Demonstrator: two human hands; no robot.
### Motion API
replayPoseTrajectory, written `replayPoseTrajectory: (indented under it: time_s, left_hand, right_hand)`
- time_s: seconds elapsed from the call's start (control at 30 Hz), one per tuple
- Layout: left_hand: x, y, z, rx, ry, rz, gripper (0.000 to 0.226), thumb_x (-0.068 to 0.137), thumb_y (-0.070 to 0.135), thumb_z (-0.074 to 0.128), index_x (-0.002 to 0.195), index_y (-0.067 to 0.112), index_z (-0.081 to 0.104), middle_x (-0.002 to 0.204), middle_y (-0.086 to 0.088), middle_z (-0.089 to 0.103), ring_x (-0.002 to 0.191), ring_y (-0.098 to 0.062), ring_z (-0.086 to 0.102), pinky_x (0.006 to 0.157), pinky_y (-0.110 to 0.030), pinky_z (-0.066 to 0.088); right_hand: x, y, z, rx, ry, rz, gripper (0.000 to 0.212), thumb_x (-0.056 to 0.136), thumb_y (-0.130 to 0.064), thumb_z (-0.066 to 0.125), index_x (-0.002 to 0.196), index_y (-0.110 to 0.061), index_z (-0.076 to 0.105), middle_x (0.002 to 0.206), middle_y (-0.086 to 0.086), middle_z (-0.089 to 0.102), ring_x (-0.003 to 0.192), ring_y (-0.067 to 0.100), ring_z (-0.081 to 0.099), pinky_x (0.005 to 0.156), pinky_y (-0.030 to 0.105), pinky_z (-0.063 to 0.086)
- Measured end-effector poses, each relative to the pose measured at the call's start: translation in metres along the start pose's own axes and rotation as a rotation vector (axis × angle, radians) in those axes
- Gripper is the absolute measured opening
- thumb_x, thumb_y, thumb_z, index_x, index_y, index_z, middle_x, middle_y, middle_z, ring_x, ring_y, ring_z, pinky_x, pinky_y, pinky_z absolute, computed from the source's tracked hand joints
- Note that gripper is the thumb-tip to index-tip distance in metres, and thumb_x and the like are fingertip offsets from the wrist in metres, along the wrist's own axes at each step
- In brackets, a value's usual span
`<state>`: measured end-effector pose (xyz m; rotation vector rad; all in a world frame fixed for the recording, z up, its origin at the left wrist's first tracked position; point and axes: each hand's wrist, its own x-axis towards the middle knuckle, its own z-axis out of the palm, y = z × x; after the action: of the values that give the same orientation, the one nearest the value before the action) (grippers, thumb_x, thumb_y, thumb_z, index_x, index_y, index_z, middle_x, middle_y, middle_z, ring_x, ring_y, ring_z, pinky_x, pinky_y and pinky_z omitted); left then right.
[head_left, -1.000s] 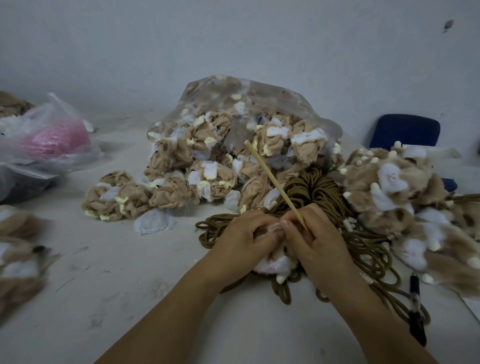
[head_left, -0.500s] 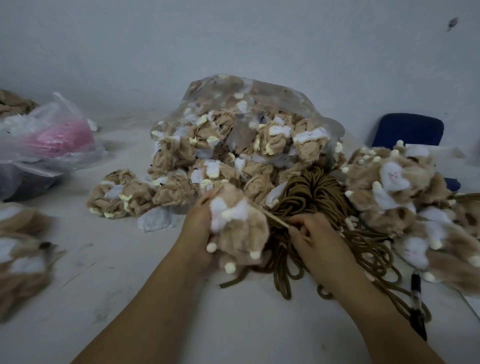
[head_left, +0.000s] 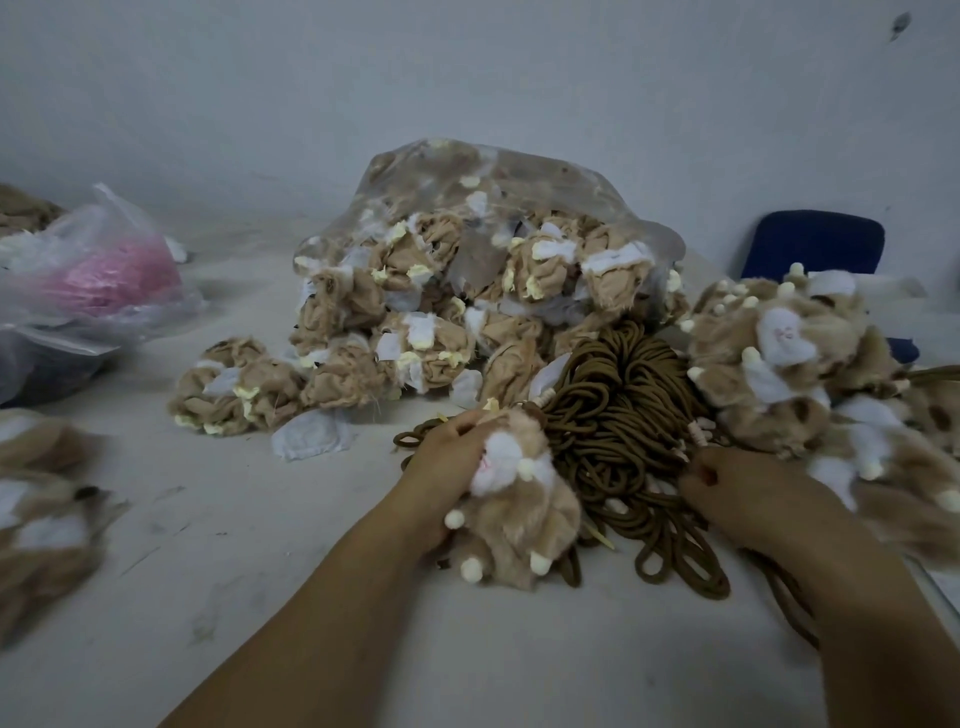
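Note:
My left hand (head_left: 441, 467) grips a tan and white plush toy (head_left: 519, 509) with small cream paws, low over the near edge of a brown cord pile (head_left: 623, 395). A thin wooden stick (head_left: 602, 540) pokes out from under the toy, and most of it is hidden. My right hand (head_left: 737, 493) is to the right of the toy, on the cord pile. Its fingers are curled and pinch a brown cord near a cord's beige end (head_left: 698, 434).
A clear bag (head_left: 467, 171) of inside-out tan plush skins stands behind the cords, with loose skins (head_left: 234, 384) at its left. Finished plush toys (head_left: 779, 353) are heaped at right, more plush (head_left: 41, 493) at the left edge. A bag of pink stuff (head_left: 104, 270) and a blue chair (head_left: 815, 244) stand further back.
The plush toy went from between both hands to my left hand alone, lifted, then lowered onto the cords. My right hand let go of the stick and moved right to the cord pile.

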<state>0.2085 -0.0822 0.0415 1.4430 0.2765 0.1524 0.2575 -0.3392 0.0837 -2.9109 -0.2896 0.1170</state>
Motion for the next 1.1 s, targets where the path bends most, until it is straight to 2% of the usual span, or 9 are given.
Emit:
replayPoseTrajectory:
  time_s: [0.1,0.17,0.3,0.47,0.6,0.77,0.83,0.97,1.1]
  left_hand:
    - [0.0,-0.001,0.002,0.041,-0.046,0.036,0.012,0.098,0.025,0.057,0.092,0.027,0.068,0.072,0.018,0.073,0.068,0.003,0.069,0.058,-0.015,0.054]
    - [0.001,-0.002,0.004,0.062,-0.033,0.035,0.012,0.098,0.025,0.056,0.092,0.028,0.066,0.067,0.018,0.071,0.063,0.003,0.067,0.053,-0.013,0.051]
    - [0.003,0.0,0.003,0.06,0.003,-0.001,0.022,0.094,0.036,0.061,0.102,0.02,0.074,0.081,-0.002,0.075,0.08,-0.019,0.072,0.071,-0.025,0.052]
    - [0.002,0.001,0.006,0.064,0.046,0.029,0.022,0.088,0.035,0.065,0.069,0.038,0.077,0.081,0.002,0.073,0.08,-0.016,0.069,0.067,-0.023,0.05]
    - [-0.004,0.004,0.008,0.06,0.049,0.041,0.016,0.079,0.05,0.064,0.078,0.04,0.077,0.096,0.005,0.074,0.094,-0.014,0.067,0.083,-0.033,0.05]
    - [-0.007,0.004,0.007,0.083,0.039,0.08,0.02,0.095,0.037,0.058,0.085,0.034,0.075,0.095,0.008,0.074,0.097,-0.013,0.065,0.087,-0.029,0.05]
    - [-0.008,0.005,0.008,0.111,0.004,0.104,0.019,0.097,0.036,0.056,0.09,0.031,0.072,0.094,0.008,0.073,0.093,-0.009,0.065,0.085,-0.024,0.05]
    - [-0.014,0.009,0.01,0.202,-0.031,0.176,0.023,0.099,0.036,0.052,0.084,0.034,0.069,0.071,0.023,0.067,0.064,0.011,0.058,0.055,-0.004,0.041]
    - [-0.02,0.01,0.013,0.269,-0.083,0.274,0.026,0.099,0.036,0.052,0.08,0.044,0.067,0.076,0.023,0.067,0.067,0.01,0.058,0.058,-0.004,0.041]
  right_hand:
    - [-0.002,-0.002,0.001,-0.045,-0.064,-0.049,0.014,0.09,-0.039,0.054,0.082,-0.028,0.056,0.076,-0.009,0.058,0.067,0.009,0.056,0.067,0.026,0.049]
    - [-0.002,-0.005,0.002,-0.045,-0.051,-0.107,0.007,0.09,-0.032,0.054,0.092,-0.027,0.058,0.077,-0.01,0.057,0.067,0.005,0.053,0.064,0.025,0.046]
    - [0.0,-0.011,0.0,0.085,-0.018,-0.115,0.017,0.095,-0.018,0.048,0.107,-0.023,0.058,0.087,-0.005,0.058,0.083,0.013,0.057,0.073,0.028,0.047]
    - [-0.002,-0.003,0.001,-0.035,-0.045,-0.109,0.017,0.093,-0.019,0.052,0.109,-0.018,0.058,0.101,-0.001,0.053,0.091,0.014,0.051,0.071,0.023,0.04]
    - [-0.004,-0.004,0.007,-0.152,-0.104,-0.077,0.013,0.094,-0.026,0.053,0.104,-0.018,0.053,0.107,-0.001,0.05,0.088,0.011,0.043,0.071,0.02,0.034]
    - [-0.007,-0.009,-0.017,0.097,0.074,-0.082,0.013,0.09,-0.027,0.06,0.081,-0.023,0.052,0.083,-0.002,0.059,0.074,0.013,0.056,0.064,0.029,0.047]
    - [-0.012,-0.019,-0.033,0.182,0.187,-0.175,0.011,0.089,-0.033,0.061,0.083,-0.029,0.053,0.079,-0.009,0.056,0.069,0.004,0.052,0.053,0.016,0.04]
    - [-0.011,-0.051,-0.038,0.583,0.296,-0.378,0.006,0.091,-0.033,0.059,0.09,-0.034,0.053,0.085,-0.01,0.061,0.075,-0.004,0.058,0.059,0.005,0.043]
    - [-0.006,-0.069,0.0,0.816,0.327,-0.405,0.013,0.094,-0.027,0.055,0.093,-0.039,0.049,0.097,-0.001,0.061,0.08,0.0,0.061,0.061,0.009,0.044]
